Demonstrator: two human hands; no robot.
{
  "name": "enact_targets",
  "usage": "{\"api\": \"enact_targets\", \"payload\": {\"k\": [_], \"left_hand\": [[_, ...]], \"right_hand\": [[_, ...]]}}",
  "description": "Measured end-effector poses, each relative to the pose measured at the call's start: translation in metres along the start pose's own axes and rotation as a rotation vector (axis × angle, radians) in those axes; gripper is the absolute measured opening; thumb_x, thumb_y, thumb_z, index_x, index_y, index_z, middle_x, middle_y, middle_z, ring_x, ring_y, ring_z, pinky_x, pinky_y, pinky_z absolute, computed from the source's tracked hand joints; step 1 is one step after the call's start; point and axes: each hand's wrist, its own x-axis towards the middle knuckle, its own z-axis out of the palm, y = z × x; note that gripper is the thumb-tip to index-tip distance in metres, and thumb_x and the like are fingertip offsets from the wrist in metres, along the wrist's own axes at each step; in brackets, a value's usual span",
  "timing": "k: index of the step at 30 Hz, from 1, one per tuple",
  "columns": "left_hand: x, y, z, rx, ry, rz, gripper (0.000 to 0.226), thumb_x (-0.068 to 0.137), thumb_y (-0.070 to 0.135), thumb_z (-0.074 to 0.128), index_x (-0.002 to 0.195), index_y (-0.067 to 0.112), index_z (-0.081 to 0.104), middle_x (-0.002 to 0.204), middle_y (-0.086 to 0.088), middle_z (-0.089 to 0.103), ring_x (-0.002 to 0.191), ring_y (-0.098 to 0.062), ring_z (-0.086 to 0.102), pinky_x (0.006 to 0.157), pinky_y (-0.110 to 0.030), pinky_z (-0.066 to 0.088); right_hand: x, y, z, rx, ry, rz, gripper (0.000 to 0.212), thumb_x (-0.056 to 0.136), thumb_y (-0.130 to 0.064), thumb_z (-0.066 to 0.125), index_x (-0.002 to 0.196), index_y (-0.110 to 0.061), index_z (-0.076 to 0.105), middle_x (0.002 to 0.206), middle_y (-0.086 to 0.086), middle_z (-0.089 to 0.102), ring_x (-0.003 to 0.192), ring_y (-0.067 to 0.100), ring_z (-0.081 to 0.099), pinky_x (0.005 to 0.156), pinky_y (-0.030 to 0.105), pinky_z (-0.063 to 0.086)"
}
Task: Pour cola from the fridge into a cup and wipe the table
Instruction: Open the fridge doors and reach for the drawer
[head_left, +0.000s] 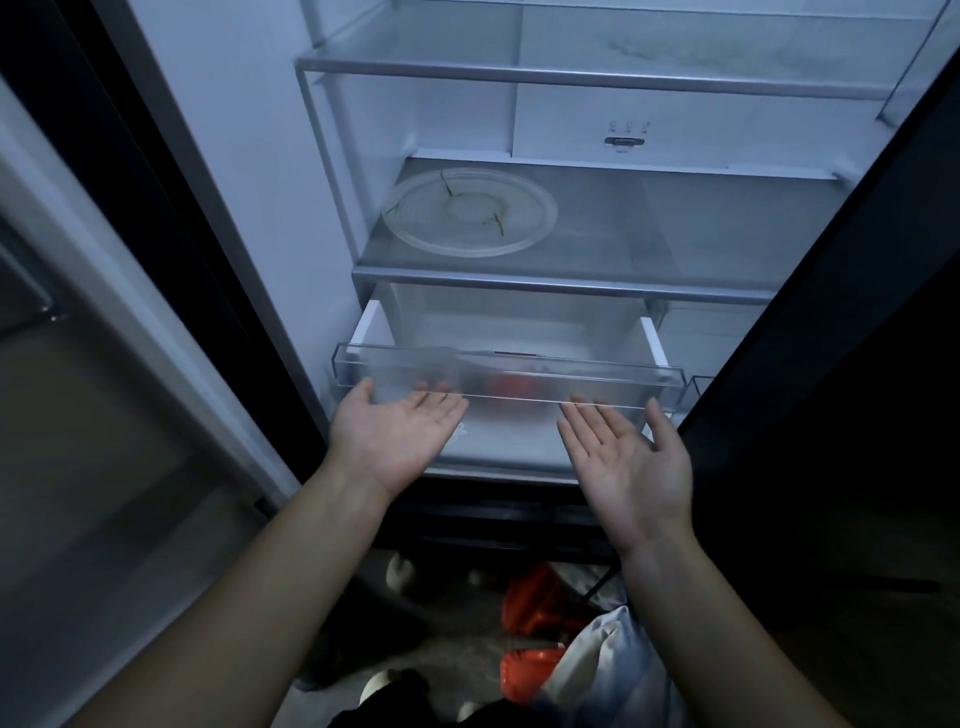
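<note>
While both palms face up, I see my left hand (400, 431) and right hand (626, 467) open, fingertips under the clear plastic fridge drawer (509, 371); something red, blurred, lies inside it.

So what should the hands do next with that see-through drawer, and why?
Probably slide the clear drawer further out. Both hands, the left hand and the right hand, are palm-up with fingertips under its front edge, holding nothing. The drawer is only partly out, and something red, blurred behind its frosted front, may be the cola, though that cannot be told. No bottle shows near the round plate on the shelf above.
</note>
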Motion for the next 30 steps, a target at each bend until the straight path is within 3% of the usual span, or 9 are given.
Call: {"api": "enact_targets", "payload": {"k": [1,3,4,6,18,24,27,30], "left_hand": [[-0.004,-0.001,0.000,0.003,0.000,-0.004,0.065,0.100,0.043,0.027,0.140,-0.008,0.029,0.147,-0.026,0.032,0.141,-0.038,0.022,0.111,-0.048,0.019],[-0.011,-0.002,-0.001,0.011,0.013,-0.005,0.065,0.100,0.042,0.028,0.142,-0.009,0.026,0.148,-0.026,0.030,0.141,-0.038,0.021,0.111,-0.049,0.019],[-0.013,-0.003,-0.002,0.013,0.020,-0.004,0.066,0.100,0.042,0.029,0.142,-0.009,0.025,0.148,-0.027,0.030,0.141,-0.038,0.021,0.111,-0.049,0.019],[-0.018,-0.004,-0.004,0.013,0.034,-0.001,0.065,0.100,0.041,0.029,0.143,-0.008,0.023,0.148,-0.027,0.030,0.141,-0.039,0.021,0.111,-0.049,0.019],[-0.036,-0.011,-0.018,-0.019,0.054,-0.026,0.060,0.100,0.039,0.033,0.140,-0.006,0.031,0.145,-0.024,0.035,0.140,-0.037,0.025,0.108,-0.050,0.023],[-0.041,-0.012,-0.020,-0.016,0.054,-0.033,0.056,0.099,0.038,0.035,0.134,-0.006,0.037,0.135,-0.025,0.043,0.137,-0.038,0.030,0.098,-0.050,0.029],[-0.045,-0.013,-0.020,-0.009,0.074,-0.048,0.057,0.098,0.037,0.038,0.137,-0.005,0.034,0.135,-0.024,0.043,0.137,-0.038,0.031,0.102,-0.049,0.029],[-0.049,-0.013,-0.021,-0.006,0.079,-0.057,0.057,0.098,0.035,0.040,0.139,-0.005,0.033,0.139,-0.023,0.043,0.136,-0.038,0.032,0.104,-0.049,0.029]], "right_hand": [[-0.003,0.000,-0.002,-0.007,-0.020,0.003,0.072,0.087,-0.036,0.058,0.141,0.004,0.033,0.137,0.026,0.047,0.129,0.037,0.045,0.109,0.046,0.036],[-0.008,0.000,-0.006,-0.028,-0.054,-0.012,0.101,0.055,-0.034,0.085,0.137,0.003,0.038,0.133,0.027,0.051,0.126,0.038,0.048,0.103,0.046,0.041],[-0.010,0.000,-0.009,-0.041,-0.070,-0.012,0.112,0.040,-0.032,0.092,0.134,0.002,0.041,0.132,0.027,0.052,0.125,0.038,0.049,0.100,0.046,0.042],[-0.014,0.000,-0.013,-0.058,-0.089,-0.013,0.120,0.032,-0.032,0.094,0.134,0.002,0.041,0.131,0.027,0.053,0.123,0.038,0.051,0.098,0.046,0.044],[-0.036,0.005,-0.025,-0.010,-0.096,0.034,0.118,0.041,-0.030,0.091,0.138,0.004,0.035,0.137,0.029,0.047,0.125,0.039,0.049,0.100,0.048,0.043],[-0.043,0.006,-0.027,-0.011,-0.075,0.029,0.115,0.039,-0.028,0.092,0.137,0.004,0.039,0.134,0.030,0.050,0.126,0.040,0.048,0.102,0.048,0.041],[-0.047,0.005,-0.029,-0.001,-0.066,0.030,0.113,0.037,-0.026,0.093,0.134,0.003,0.042,0.131,0.031,0.052,0.125,0.041,0.049,0.103,0.048,0.040],[-0.052,0.003,-0.032,-0.017,-0.066,0.044,0.104,0.048,-0.027,0.086,0.136,0.004,0.040,0.131,0.030,0.053,0.125,0.040,0.050,0.104,0.050,0.041]]}}
